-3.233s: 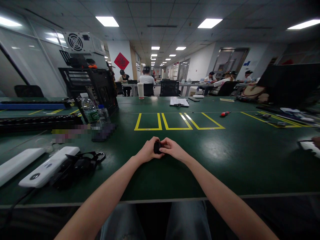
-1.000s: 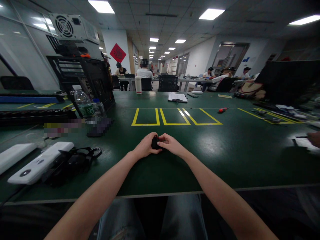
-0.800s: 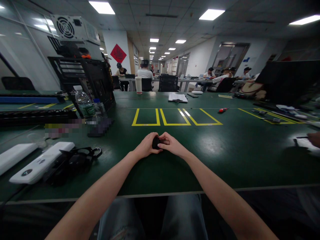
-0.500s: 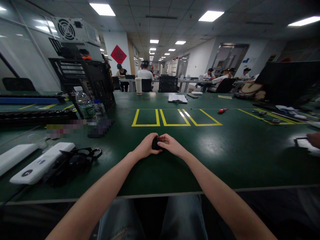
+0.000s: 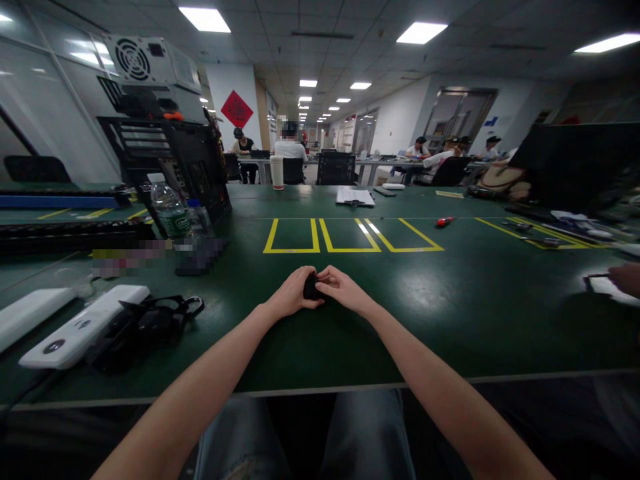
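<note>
A small black rounded object point(image 5: 311, 288) is held between my two hands, low over the green table point(image 5: 320, 350). Its kind is too dark and too covered to make out. My left hand point(image 5: 294, 291) wraps round it from the left, thumb at the near side. From the right, my right hand point(image 5: 341, 288) pinches it with thumb and fingers at its upper right. Beyond the hands, yellow tape outlines point(image 5: 350, 250) mark the tabletop.
To the left lie a white power bank point(image 5: 85, 327), black strapped gear point(image 5: 150, 323) and a water bottle point(image 5: 170, 205) beside an open computer case point(image 5: 190, 160). Farther back are a clipboard point(image 5: 355, 196) and a red screwdriver point(image 5: 445, 221). Another person's hand point(image 5: 625, 278) shows at the right edge.
My hands and the black object stay almost in place. At the right edge, the other person's hand and the thing it holds have shifted slightly left.
</note>
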A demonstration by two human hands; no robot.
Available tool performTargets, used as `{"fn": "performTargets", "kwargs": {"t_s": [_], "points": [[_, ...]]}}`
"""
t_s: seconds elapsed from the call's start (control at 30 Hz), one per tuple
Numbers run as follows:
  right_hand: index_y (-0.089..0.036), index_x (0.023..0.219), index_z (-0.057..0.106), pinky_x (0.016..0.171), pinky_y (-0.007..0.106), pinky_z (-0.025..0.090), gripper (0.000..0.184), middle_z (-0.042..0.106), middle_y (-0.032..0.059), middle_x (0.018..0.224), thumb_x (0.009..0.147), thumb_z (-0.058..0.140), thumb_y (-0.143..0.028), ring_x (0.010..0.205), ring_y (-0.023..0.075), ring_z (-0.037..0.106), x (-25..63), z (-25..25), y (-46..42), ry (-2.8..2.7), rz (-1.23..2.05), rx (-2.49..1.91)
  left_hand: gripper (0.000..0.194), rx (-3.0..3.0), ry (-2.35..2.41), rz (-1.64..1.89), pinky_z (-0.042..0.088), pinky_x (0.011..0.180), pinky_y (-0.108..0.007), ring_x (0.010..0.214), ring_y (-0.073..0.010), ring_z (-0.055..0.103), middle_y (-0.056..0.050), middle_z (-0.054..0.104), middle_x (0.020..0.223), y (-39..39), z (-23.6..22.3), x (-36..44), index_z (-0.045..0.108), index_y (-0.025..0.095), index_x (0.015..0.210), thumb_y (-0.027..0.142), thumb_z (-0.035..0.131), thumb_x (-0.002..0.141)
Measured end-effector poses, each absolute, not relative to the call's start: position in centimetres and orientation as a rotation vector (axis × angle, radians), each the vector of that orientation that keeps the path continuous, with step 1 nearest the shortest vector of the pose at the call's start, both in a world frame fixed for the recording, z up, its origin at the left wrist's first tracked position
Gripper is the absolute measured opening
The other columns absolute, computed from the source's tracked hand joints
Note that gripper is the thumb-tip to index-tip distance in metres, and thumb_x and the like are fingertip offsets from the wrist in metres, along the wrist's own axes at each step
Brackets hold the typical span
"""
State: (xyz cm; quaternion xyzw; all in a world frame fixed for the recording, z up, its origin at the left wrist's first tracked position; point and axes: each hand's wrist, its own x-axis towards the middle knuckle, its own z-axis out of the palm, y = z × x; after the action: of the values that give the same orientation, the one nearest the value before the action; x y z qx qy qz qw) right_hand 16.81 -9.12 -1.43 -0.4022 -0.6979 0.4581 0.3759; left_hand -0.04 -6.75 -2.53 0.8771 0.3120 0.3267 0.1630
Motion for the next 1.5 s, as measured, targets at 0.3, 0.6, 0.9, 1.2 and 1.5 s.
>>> {"fn": "performTargets", "kwargs": {"t_s": [0.3, 0.6, 0.9, 1.2, 1.5], "points": [[-0.018, 0.092, 0.046, 0.08, 0.036, 0.043, 0.029, 0.052, 0.003, 0.096, 0.067, 0.058, -0.028, 0.09, 0.0158, 0.053, 17.0, -1.3, -9.1, -1.795, 1.247, -1.032, 0.054, 2.503, 0.893, 0.904, 0.041, 0.076, -0.034, 0.088, -0.0201, 0.048, -0.005, 0.047, 0.097, -7.0, -2.3, -0.1, 0.038, 0.019, 0.103, 0.033, 0.065, 0.058], [-0.018, 0.09, 0.048, 0.08, 0.036, 0.042, 0.024, 0.053, 0.0027, 0.092, 0.072, 0.053, -0.033, 0.088, 0.0155, 0.052, 16.8, -0.9, -9.4, -1.769, 1.169, -1.065, 0.055, 2.472, 0.882, 0.919, 0.04, 0.078, -0.035, 0.09, -0.0201, 0.048, -0.005, 0.047, 0.098, -6.9, -2.3, 0.0, 0.038, 0.019, 0.103, 0.032, 0.066, 0.057], [-0.019, 0.091, 0.046, 0.077, 0.035, 0.044, 0.029, 0.052, 0.0024, 0.095, 0.067, 0.059, -0.029, 0.087, 0.0156, 0.053, 17.0, -1.3, -9.1, -1.778, 1.255, -1.024, 0.055, 2.478, 0.91, 0.91, 0.04, 0.077, -0.035, 0.089, -0.0208, 0.048, -0.005, 0.047, 0.098, -7.0, -2.3, 0.0, 0.038, 0.019, 0.103, 0.032, 0.066, 0.057], [-0.019, 0.092, 0.047, 0.077, 0.034, 0.042, 0.027, 0.054, 0.0027, 0.09, 0.072, 0.051, -0.037, 0.087, 0.0158, 0.052, 16.8, -1.6, -9.0, -1.78, 1.142, -1.062, 0.056, 2.506, 0.893, 0.919, 0.039, 0.08, -0.036, 0.091, -0.0208, 0.047, -0.006, 0.047, 0.099, -7.0, -2.3, -0.1, 0.036, 0.019, 0.104, 0.033, 0.065, 0.058], [-0.017, 0.089, 0.047, 0.078, 0.035, 0.043, 0.027, 0.053, 0.0025, 0.093, 0.067, 0.058, -0.03, 0.087, 0.0152, 0.053, 16.9, -1.2, -9.2, -1.768, 1.247, -1.023, 0.055, 2.492, 0.915, 0.889, 0.039, 0.079, -0.036, 0.091, -0.0214, 0.047, -0.006, 0.047, 0.1, -7.2, -2.0, -0.1, 0.037, 0.019, 0.104, 0.033, 0.065, 0.058]]}}
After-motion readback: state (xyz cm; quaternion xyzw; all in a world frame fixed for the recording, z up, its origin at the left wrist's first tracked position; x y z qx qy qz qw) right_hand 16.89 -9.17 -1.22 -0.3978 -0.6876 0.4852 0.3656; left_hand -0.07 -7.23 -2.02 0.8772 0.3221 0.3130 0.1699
